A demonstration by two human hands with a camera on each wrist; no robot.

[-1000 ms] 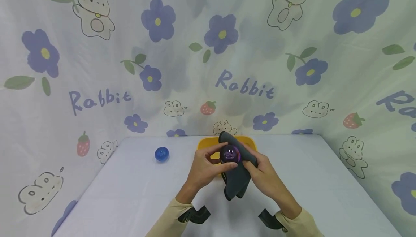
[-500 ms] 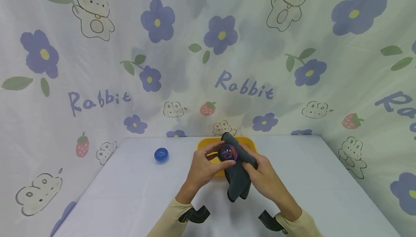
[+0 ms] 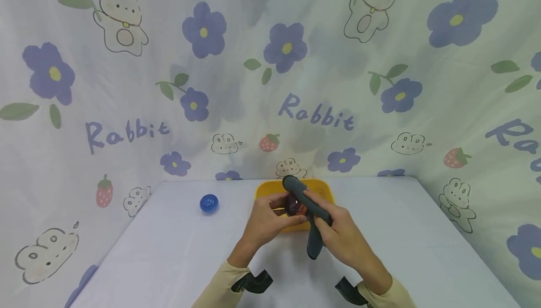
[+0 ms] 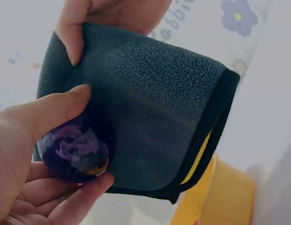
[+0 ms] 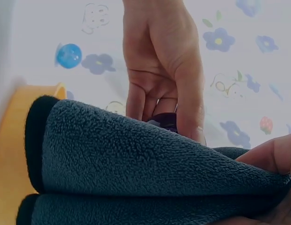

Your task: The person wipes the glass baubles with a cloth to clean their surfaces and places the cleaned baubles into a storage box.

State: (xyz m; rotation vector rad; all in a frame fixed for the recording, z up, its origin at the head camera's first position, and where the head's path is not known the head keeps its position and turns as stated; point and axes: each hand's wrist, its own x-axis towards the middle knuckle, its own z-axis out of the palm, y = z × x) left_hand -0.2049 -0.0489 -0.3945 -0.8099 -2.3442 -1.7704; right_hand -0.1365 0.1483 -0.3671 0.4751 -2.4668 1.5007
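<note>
Purple ball [image 4: 76, 147], between both hands [image 3: 263, 219] [image 3: 345, 235]; grey cloth [image 4: 150, 117], just beside it

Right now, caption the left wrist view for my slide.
Left hand holding a purple ball in front of a cloth the right hand grips.

Towel [image 4: 150, 112]: pile cloth, matt, rough and fuzzy; its edging [image 4: 228, 86] I read as a flatter, smoother band.
Purple ball [image 4: 77, 145]: smooth, high gloss, pale reflections; from my feed I cannot tell plastic from glass.
Blue ball [image 3: 209, 204]: smooth, glossy, translucent.
Tub [image 4: 232, 192]: looks to me like plastic, smooth, low sheen.
Backdrop [image 3: 236, 87]: printed cloth or thin sheeting, matt, softly creased.
Desk [image 3: 169, 251]: smooth, matt surface.
Sleeves [image 3: 221, 282]: matt cloth.
</note>
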